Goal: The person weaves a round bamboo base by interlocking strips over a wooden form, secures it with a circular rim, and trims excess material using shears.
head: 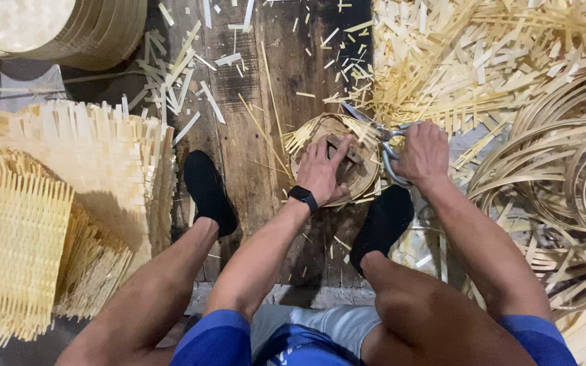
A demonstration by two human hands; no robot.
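A basket-weaving workshop: bamboo offcuts (pixel 483 61) litter the plank floor (pixel 266 122) beside stacked woven mats (pixel 28 230).

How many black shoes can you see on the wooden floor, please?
2: the left shoe beside the woven mats, the right shoe just below the round woven piece and scissors.
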